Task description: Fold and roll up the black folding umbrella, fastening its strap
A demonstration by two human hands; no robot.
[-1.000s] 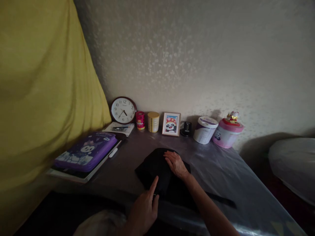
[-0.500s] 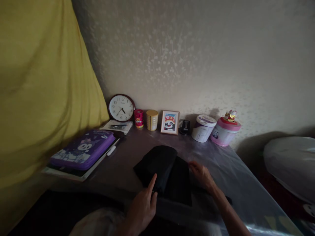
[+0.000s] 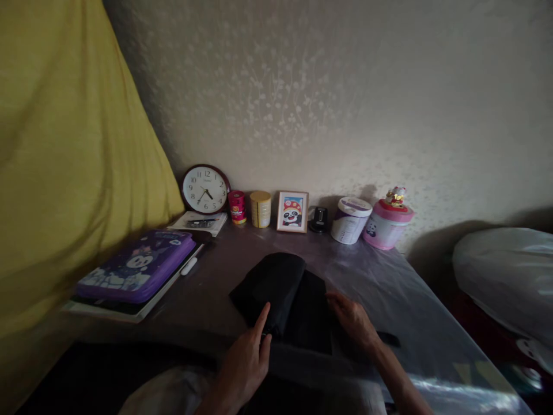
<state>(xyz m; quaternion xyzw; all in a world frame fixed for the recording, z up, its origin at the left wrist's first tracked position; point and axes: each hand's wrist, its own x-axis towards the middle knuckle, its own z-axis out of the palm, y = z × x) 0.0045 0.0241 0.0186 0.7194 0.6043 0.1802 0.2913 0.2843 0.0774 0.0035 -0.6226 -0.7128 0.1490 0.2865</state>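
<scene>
A piece of black cloth (image 3: 276,288), folded in overlapping panels, lies on the table in front of me. My left hand (image 3: 248,357) is at its near edge, index finger stretched along the fabric and thumb below, with a bit of the cloth between them. At the right edge of the cloth, my right hand (image 3: 349,317) pinches the fabric between thumb and bent fingers. A small dark strip (image 3: 389,338) lies just beyond my right wrist; its kind is unclear.
Along the wall stand a clock (image 3: 205,189), a red can (image 3: 237,207), a yellow can (image 3: 260,210), a picture frame (image 3: 292,212), a white tub (image 3: 351,222) and a pink tub (image 3: 386,226). A purple case (image 3: 138,265) rests on books at left, beside a yellow curtain (image 3: 64,144).
The view has shifted slightly, so everything sits a little further left. Both hands keep their places on the black cloth, and more of the dark strip shows beside my right wrist.
</scene>
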